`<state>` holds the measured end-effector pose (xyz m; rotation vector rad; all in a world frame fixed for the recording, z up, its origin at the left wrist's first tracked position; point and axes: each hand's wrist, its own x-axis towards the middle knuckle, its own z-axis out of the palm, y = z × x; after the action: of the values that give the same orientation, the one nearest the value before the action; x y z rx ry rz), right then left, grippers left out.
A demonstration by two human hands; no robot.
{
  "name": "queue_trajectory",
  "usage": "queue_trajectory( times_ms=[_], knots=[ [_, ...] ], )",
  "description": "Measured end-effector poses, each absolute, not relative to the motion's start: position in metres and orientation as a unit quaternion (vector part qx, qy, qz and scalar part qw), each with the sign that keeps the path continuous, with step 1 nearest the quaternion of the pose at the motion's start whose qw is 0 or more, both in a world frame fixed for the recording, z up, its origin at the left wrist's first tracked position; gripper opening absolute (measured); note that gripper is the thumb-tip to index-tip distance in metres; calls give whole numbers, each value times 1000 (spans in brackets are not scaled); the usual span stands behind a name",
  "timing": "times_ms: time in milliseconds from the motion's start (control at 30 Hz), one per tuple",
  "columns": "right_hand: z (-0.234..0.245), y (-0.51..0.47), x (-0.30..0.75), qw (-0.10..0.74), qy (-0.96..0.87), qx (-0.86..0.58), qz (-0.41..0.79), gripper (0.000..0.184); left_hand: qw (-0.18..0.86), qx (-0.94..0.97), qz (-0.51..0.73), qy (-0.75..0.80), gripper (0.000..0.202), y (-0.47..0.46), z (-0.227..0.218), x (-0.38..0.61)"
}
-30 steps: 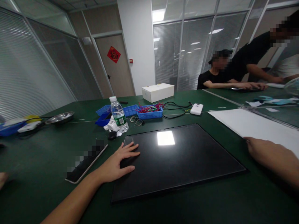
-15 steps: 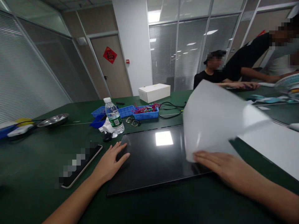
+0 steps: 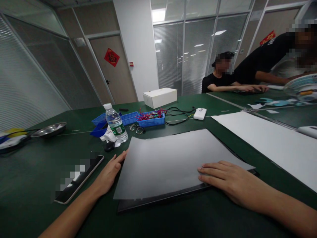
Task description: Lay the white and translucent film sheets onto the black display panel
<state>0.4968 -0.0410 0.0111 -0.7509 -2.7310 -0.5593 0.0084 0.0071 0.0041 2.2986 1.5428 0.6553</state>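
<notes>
A translucent greyish-white plastic sheet [image 3: 163,158] covers most of a flat black screen panel [image 3: 158,201] on the green table. The panel shows as a dark strip along the near edge and at the right corner. The sheet sits slightly askew, its near left corner jutting past the panel. My left hand [image 3: 109,174] rests at the left edge, fingers stretched out, fingertips partly hidden at the sheet's rim. Flat on the sheet's right part lies my right hand [image 3: 229,181], fingers extended and pointing left.
A phone [image 3: 80,180] lies left of my left hand. Behind the panel stand a water bottle [image 3: 116,124], blue trays [image 3: 151,122] with red wires, glasses [image 3: 137,129], a white box [image 3: 160,98] and a white device [image 3: 200,113]. A large white sheet [image 3: 267,142] is at right. Two people work beyond.
The plastic sheet, lifted and curled up at the right before, has come down flat over the black panel. My right hand now lies on top of it; my left hand has shifted slightly left.
</notes>
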Motion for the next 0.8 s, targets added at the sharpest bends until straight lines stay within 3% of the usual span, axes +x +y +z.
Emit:
queue_trajectory(
  times_ms=[233, 433, 533, 733, 800],
  knots=[
    [22, -41, 501, 112, -948, -262, -143, 49, 148, 747, 175, 624, 96, 6, 7, 21],
    [24, -27, 534, 131, -927, -307, -170, 37, 100, 798, 143, 577, 74, 5, 7, 22],
    [17, -7, 574, 167, -852, -442, -224, 45, 94, 802, 133, 575, 72, 5, 6, 20],
    [-17, 35, 676, 69, -633, -756, -148, 89, 90, 820, 113, 553, 71, 3, 7, 19],
    [-30, 43, 701, 68, -612, -782, -91, 82, 90, 819, 112, 556, 71, 2, 8, 20]
  ],
)
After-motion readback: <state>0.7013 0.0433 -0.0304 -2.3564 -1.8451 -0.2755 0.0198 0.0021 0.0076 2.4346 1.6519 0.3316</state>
